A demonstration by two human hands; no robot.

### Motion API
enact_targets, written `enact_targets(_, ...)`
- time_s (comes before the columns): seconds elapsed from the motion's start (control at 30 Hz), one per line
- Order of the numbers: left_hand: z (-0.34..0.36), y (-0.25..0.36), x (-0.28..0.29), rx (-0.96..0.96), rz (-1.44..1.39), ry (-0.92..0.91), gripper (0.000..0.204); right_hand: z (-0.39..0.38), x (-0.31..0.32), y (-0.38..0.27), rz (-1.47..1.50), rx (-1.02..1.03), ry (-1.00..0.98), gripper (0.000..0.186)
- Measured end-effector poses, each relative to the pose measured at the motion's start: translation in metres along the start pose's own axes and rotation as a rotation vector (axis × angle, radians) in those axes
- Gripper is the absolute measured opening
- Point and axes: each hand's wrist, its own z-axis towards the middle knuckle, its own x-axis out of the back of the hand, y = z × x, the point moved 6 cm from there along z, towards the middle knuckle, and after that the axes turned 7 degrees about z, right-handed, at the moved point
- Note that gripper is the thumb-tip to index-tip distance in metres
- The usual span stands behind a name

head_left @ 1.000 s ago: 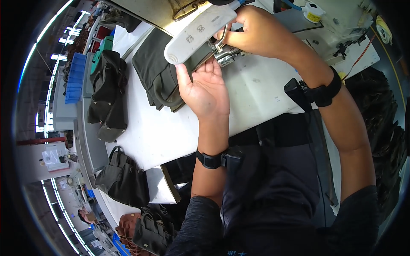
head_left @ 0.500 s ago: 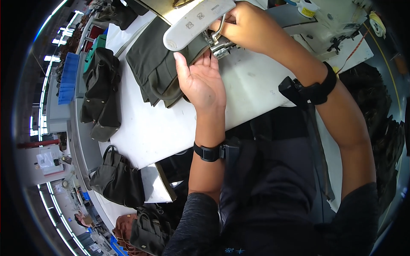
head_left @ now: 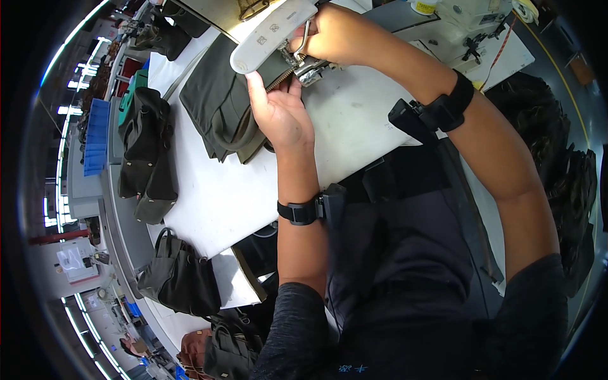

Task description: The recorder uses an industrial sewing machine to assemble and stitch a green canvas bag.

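Note:
A dark green fabric bag [head_left: 209, 95] lies on the white table under the pale head of a sewing machine [head_left: 269, 38]. A metal zipper [head_left: 279, 80] runs along its edge beside the presser foot [head_left: 306, 69]. My left hand [head_left: 284, 117] is turned palm up, thumb apart from the fingers. Its fingertips touch the zipper edge, and part of them is hidden there. Behind the metal lever [head_left: 307, 37], my right hand [head_left: 339, 35] has its fingers bent together close to the needle area. What they pinch, if anything, is hidden by the machine.
Dark bags [head_left: 147, 155] hang over the table's left side, and another handbag [head_left: 179, 272] stands nearer me. A blue bin [head_left: 96, 136] is beyond them. Dark material [head_left: 538, 139] is heaped at the right. A yellow-labelled container [head_left: 425, 6] stands at the back.
The whole view has shifted a little, so the machine, bag and both hands sit further left. My hands keep nearly the same pose at the zipper and the presser foot.

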Motion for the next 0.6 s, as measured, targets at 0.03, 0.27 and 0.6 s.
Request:
enact_targets(0.03, 0.002, 0.002, 0.000, -0.029, 0.019, -0.005, 0.055, -0.001, 0.000, -0.002, -0.012, -0.051, -0.045, 0.026)
enact_targets(0.27, 0.004, -0.003, 0.004, -0.032, 0.116, 0.041, 0.048, -0.001, -0.004, 0.002, -0.099, 0.007, 0.011, 0.025)
enact_targets(0.6, 0.003, -0.006, 0.002, -0.004, 0.068, 0.059, 0.043, -0.001, -0.010, -0.001, -0.365, 0.091, 0.156, 0.026)
